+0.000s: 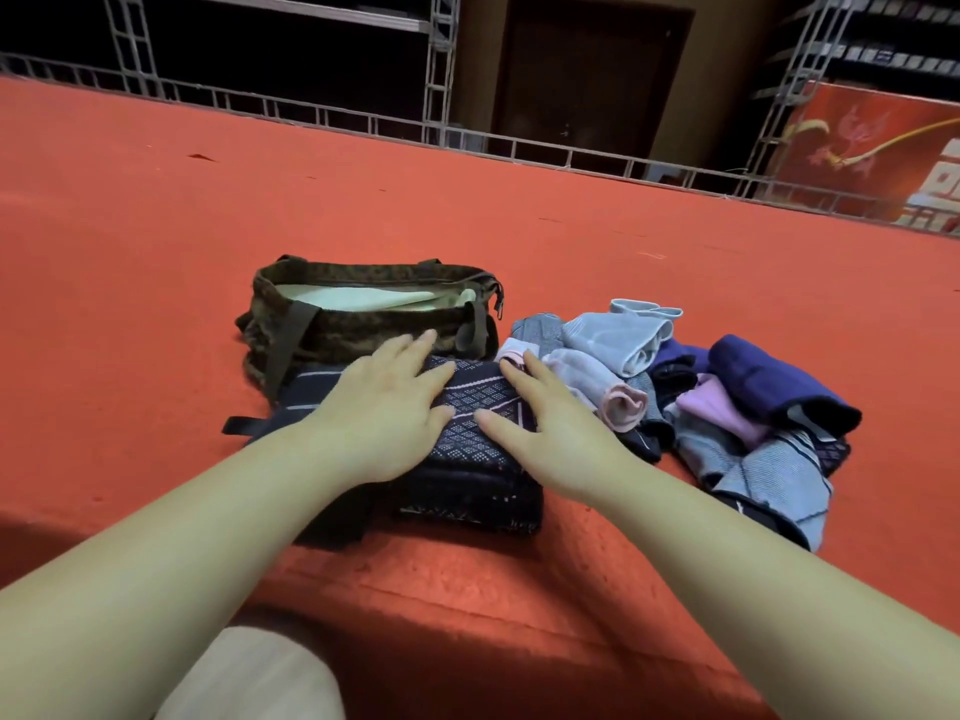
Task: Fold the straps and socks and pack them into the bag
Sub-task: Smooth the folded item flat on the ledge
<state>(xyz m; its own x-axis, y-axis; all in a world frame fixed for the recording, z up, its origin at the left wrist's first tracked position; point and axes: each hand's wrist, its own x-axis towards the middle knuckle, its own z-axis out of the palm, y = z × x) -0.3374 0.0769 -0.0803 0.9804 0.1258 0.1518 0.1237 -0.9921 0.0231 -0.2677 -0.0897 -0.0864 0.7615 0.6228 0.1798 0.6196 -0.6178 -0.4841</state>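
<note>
Head view, looking down over two bare forearms onto a red carpeted floor [156, 241]; both hands lie flat, fingers spread, grasping nothing, pressed palm-down on a dark navy woven strap with a pale diamond pattern [467, 433], folded into a thick rectangular pad; the left hand [384, 407] covers the pad's left part, its fingertips reaching to the near wall of the bag; the right hand [540, 423] rests on the pad's right edge, thumb pointing inward across the pattern; a short black webbing tab [240, 425] sticks out from under the pad to the left; just behind the pad, touching it, stands an olive-brown camouflage fabric bag with dark brown handles [363, 324], its zip open and a pale cream lining [358, 298] showing inside; whether anything is packed in it cannot be told; to the right of the pad, touching its far corner, lies a loose heap of socks and straps; nearest are light grey socks with pink cuffs [602, 387]; beyond them a rolled pale blue-grey sock [634, 335]; farther right a deep blue folded cloth piece [763, 381], a lilac piece [717, 407] and grey-and-black knitted straps [769, 480]; a grey metal truss railing [467, 132] borders the carpet at the far edge.
</note>
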